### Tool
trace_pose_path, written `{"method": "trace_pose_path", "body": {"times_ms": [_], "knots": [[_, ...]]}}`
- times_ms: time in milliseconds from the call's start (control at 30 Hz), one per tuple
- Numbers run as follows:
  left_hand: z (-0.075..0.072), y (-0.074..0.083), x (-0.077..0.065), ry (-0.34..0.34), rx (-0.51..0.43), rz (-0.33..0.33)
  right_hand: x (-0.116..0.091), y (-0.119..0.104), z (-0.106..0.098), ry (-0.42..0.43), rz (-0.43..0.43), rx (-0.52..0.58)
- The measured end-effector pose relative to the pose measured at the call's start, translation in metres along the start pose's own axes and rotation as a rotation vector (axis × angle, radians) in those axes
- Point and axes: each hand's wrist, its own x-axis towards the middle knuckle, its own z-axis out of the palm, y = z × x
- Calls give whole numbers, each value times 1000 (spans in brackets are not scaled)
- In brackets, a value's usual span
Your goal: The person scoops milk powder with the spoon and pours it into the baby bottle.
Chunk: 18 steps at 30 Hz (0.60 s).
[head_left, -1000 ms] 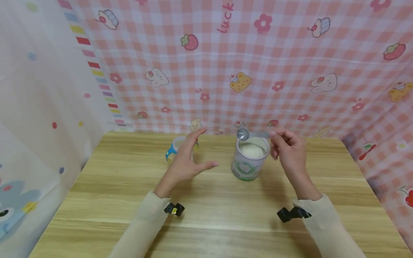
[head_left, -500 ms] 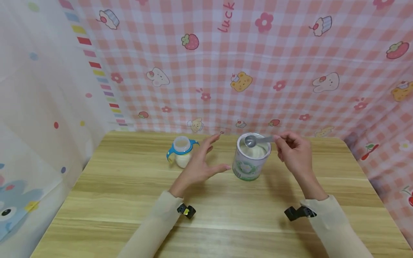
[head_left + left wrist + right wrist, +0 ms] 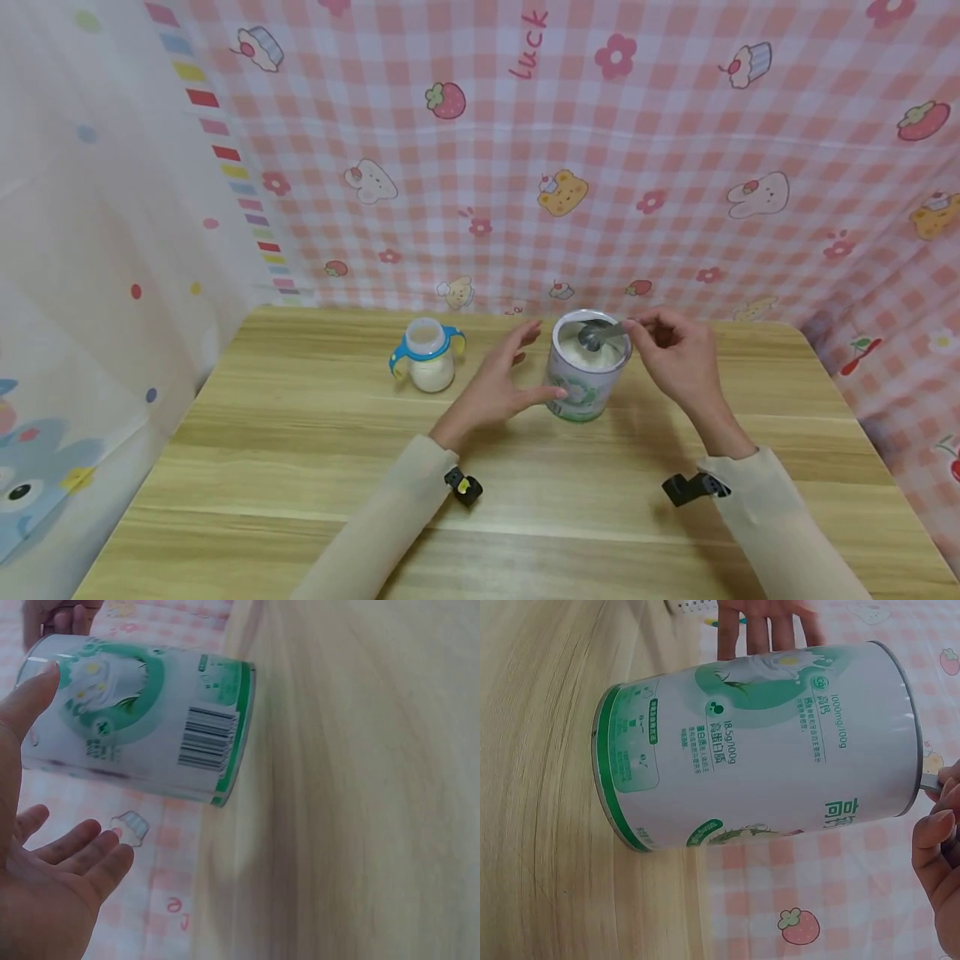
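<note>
An open milk powder can (image 3: pixel 581 392), white with green print, stands on the wooden table (image 3: pixel 525 517). Pale powder shows inside it. My right hand (image 3: pixel 678 354) pinches the handle of a grey scoop (image 3: pixel 592 336), whose bowl is inside the can's mouth, over the powder. In the right wrist view only a bit of the scoop handle (image 3: pixel 931 782) shows at the rim. My left hand (image 3: pixel 502 383) is spread beside the can's left side, thumb in front. Its straight fingers (image 3: pixel 97 859) stand apart from the wall in the left wrist view.
Left of my left hand stands a baby bottle (image 3: pixel 431 371) without a lid, with a blue collar, two handles and whitish contents. A pink checked cloth (image 3: pixel 480 150) hangs behind the table, and a white printed cloth (image 3: pixel 150 208) hangs on the left.
My left hand has moved right, from in front of the bottle to beside the can, uncovering the bottle. My right hand has lowered the scoop from above the rim into the can's mouth.
</note>
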Motion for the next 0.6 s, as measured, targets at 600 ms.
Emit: {"method": "trace_pose_path", "body": {"times_ms": [600], "knots": [[22,2,21,-53,-63,78,6,7,1,-68,-350,-61]]}}
